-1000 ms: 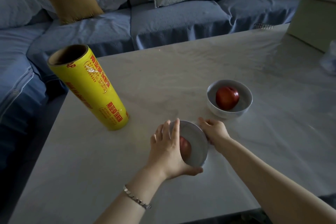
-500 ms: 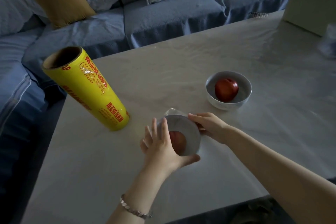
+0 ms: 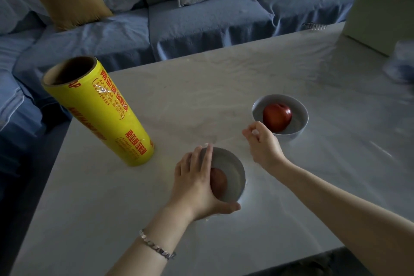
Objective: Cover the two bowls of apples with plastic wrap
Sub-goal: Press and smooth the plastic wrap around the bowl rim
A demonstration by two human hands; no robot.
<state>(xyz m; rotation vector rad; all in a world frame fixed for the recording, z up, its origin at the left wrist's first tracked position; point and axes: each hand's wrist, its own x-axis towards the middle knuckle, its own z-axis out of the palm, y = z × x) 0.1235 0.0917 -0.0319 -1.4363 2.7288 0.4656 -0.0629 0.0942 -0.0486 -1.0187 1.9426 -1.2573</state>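
Observation:
My left hand (image 3: 192, 184) grips the near white bowl (image 3: 234, 172), fingers along its rim and thumb under it. The bowl is tipped on its side, mouth facing right, with a red apple (image 3: 219, 182) inside under a faint film. My right hand (image 3: 263, 145) hovers just behind and to the right of it. Its fingertips pinch a small whitish bit of what looks like clear plastic wrap (image 3: 254, 132). The second white bowl (image 3: 301, 129) stands upright farther right and holds a red apple (image 3: 277, 116), uncovered. The yellow roll of plastic wrap (image 3: 100, 114) stands on end at the left.
The pale table (image 3: 201, 96) runs to a front edge near me and a left edge by the roll. A pale box (image 3: 380, 18) sits at the back right corner, with a blurred clear object (image 3: 401, 63) at the right edge. A blue sofa (image 3: 201, 18) lies behind.
My right hand has left the near bowl's rim and risen toward the far bowl with fingers pinched. The left hand keeps holding the tipped bowl.

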